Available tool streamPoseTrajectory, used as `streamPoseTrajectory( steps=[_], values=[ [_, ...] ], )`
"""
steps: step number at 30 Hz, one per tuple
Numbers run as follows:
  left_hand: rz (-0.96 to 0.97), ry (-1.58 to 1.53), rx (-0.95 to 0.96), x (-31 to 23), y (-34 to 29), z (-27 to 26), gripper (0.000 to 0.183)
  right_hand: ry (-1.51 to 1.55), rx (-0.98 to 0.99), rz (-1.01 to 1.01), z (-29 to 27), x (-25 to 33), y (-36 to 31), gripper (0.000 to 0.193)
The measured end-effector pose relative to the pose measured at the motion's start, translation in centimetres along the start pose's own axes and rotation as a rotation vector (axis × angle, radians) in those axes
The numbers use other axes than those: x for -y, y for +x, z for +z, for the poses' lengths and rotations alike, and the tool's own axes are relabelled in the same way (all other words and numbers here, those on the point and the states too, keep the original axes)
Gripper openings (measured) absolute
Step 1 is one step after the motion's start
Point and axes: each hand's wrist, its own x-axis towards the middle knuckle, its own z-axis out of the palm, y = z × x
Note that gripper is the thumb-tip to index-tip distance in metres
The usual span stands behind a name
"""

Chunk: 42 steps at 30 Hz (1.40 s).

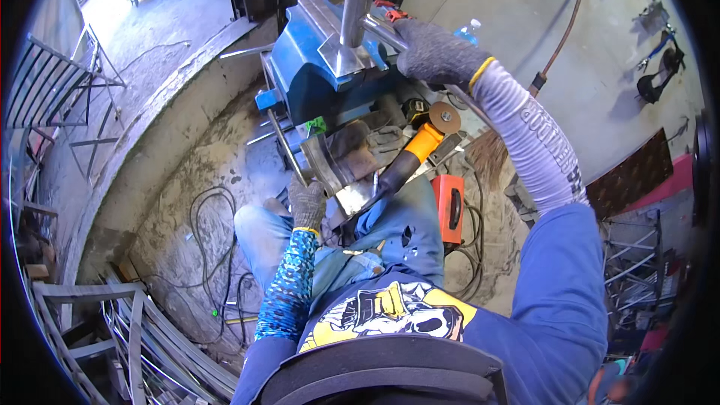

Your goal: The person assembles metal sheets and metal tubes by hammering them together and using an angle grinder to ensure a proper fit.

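My right hand [439, 52], in a grey knit glove, is closed round the metal handle of a hammer [356, 13] with a thick cylindrical steel head. That head stands over a small steel plate [342, 57] at the top of a blue bench vise [300, 88]; whether it touches the plate I cannot tell. Lower and to the left, my gloved left hand [307, 205] is closed on the near end of a metal rod [286, 148] slanting up towards the vise's left side. An angle grinder [411, 156], orange and black with a brown disc, lies between the vise and my lap.
An orange-red box [449, 210] with a black handle stands by my right knee, beside coiled cables [474, 255]. Steel bars and frames [139, 330] crowd the lower left. A low concrete ledge [150, 124] curves along the left. A water bottle [469, 31] and a broom [487, 154] are to the right.
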Motion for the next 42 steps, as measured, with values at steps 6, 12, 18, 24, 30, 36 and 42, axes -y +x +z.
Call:
streamPoseTrajectory(
  steps=[6,12,18,24,30,36,42],
  values=[
    [-0.03,0.008,-0.027,-0.9,-0.4,0.2,0.029,0.38,0.054,0.222,-4.3,3.1,-3.0,0.042],
    [0.02,0.081,-0.033,0.1,0.2,0.3,0.03,0.023,0.003,-0.175,0.2,-0.9,-0.6,0.05],
    [0.006,0.105,-0.038,-0.6,-0.2,0.0,0.031,0.408,0.184,0.106,-3.9,2.9,-3.7,0.036],
    [-0.033,0.067,-0.024,0.3,-0.1,0.0,0.027,0.297,0.112,0.02,-1.7,1.6,-4.1,0.05],
    [0.025,0.134,-0.05,-1.0,-0.5,0.0,0.031,0.269,-0.006,-0.02,-1.0,-0.1,-4.9,0.054],
    [-0.068,0.102,-0.016,-2.1,-0.7,-0.2,0.032,0.381,0.0,0.023,-1.8,0.9,-5.5,0.065],
    [0.057,0.219,-0.086,-2.4,-0.9,-0.2,0.03,0.202,0.044,0.114,-0.4,2.1,-5.9,0.057]
  ],
)
